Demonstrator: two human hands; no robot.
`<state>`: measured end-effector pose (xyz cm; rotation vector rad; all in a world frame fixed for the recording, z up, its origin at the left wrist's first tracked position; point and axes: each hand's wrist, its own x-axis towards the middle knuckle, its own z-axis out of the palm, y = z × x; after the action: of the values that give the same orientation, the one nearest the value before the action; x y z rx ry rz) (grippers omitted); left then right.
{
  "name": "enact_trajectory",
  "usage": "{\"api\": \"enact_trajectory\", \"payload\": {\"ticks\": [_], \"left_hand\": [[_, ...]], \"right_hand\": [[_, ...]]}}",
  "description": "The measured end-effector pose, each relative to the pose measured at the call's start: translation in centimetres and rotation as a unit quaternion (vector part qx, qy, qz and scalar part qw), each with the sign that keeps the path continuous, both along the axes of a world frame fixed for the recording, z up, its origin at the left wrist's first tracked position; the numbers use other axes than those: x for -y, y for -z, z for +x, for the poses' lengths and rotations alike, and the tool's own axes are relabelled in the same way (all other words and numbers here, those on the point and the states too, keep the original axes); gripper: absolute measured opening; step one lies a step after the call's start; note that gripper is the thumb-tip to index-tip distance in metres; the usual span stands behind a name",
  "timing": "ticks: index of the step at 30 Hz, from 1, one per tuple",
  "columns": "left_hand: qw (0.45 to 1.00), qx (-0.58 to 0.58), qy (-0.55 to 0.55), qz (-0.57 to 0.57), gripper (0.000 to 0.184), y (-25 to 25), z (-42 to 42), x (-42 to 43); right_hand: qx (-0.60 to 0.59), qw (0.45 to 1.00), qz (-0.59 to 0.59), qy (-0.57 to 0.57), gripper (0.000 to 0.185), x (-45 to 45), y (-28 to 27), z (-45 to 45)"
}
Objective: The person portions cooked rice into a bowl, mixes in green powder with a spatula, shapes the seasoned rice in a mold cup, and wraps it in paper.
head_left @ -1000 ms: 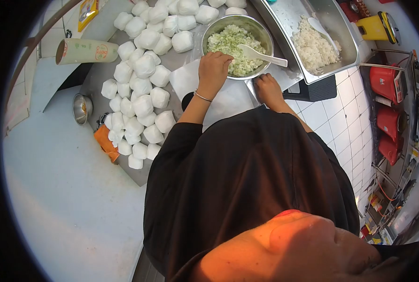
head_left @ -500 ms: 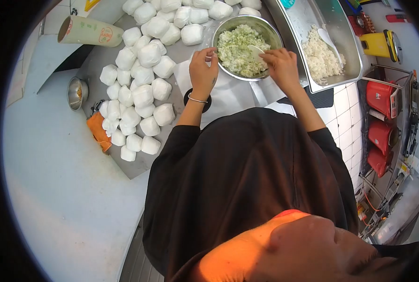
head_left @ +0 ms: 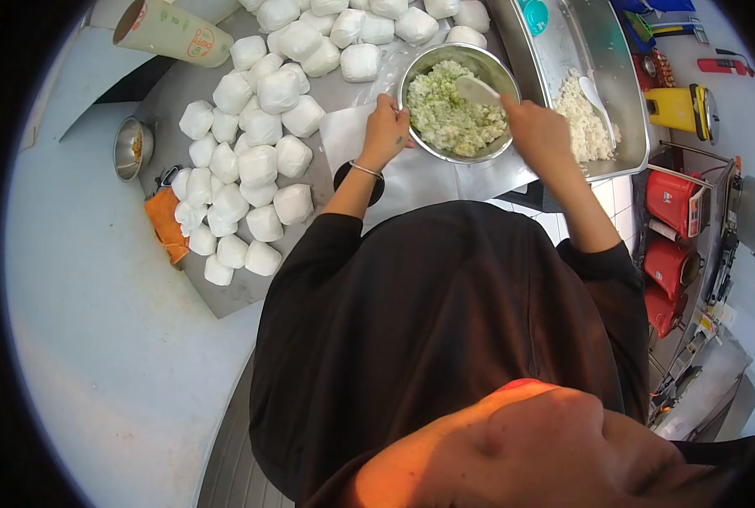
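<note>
A round steel bowl (head_left: 513, 85) holds a mix of white rice and green bits (head_left: 454, 114). My right hand (head_left: 540, 134) is closed on the handle of a white spoon (head_left: 477, 91), whose head is over the rice in the bowl. At the bowl's left rim is my left hand (head_left: 386, 131), its fingers closed on the edge. White paper (head_left: 344, 135) lies under the bowl. To the left, several white wrapped bundles (head_left: 259, 166) are heaped on the grey metal table (head_left: 246, 292).
A deep steel tray (head_left: 635, 93) at the right contains white rice and another white spoon (head_left: 595, 100). At the left are a paper cup stack (head_left: 174, 32), a small metal bowl (head_left: 130, 149) and an orange cloth (head_left: 166, 224). Red containers (head_left: 672, 203) stand far right.
My right hand has gone from below the bowl to the spoon and lifted it. My left hand has moved from over the rice to the bowl's left rim. The view has shifted somewhat.
</note>
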<state>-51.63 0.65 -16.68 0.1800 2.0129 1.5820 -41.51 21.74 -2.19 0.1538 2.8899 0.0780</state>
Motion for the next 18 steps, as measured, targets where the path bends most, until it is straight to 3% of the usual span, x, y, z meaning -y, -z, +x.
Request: {"api": "enact_trajectory", "payload": {"ticks": [4,8,10,12,15,16,18], "left_hand": [[0.998,0.049,-0.002,0.026,0.019,-1.1,1.2,-0.4],[0.987,0.147,0.057,0.017,0.023,-1.7,0.5,0.4],[0.979,0.198,0.055,0.004,0.032,-1.8,1.0,0.1],[0.985,0.168,0.041,0.019,0.037,-1.9,1.5,-0.2],[0.991,0.110,0.058,0.055,0.045,-2.3,2.2,-0.2],[0.992,0.088,0.065,0.068,0.048,-2.3,2.1,0.0],[0.990,0.104,0.081,0.056,0.047,-2.3,1.7,0.2]], "right_hand": [[0.004,0.999,-0.014,-0.031,0.024,2.5,5.2,-0.2],[0.055,0.998,-0.015,0.010,0.028,0.0,1.8,-0.8],[0.011,0.999,0.036,0.032,0.029,-1.4,-0.1,-1.8],[-0.055,0.994,0.067,0.071,0.023,-2.2,0.6,-2.2],[0.069,0.990,0.044,0.112,0.022,-3.8,4.7,-1.1],[0.095,0.981,-0.001,0.171,0.023,-2.9,3.5,-1.1],[0.082,0.967,-0.093,0.222,0.026,-5.0,6.1,-0.1]]}}
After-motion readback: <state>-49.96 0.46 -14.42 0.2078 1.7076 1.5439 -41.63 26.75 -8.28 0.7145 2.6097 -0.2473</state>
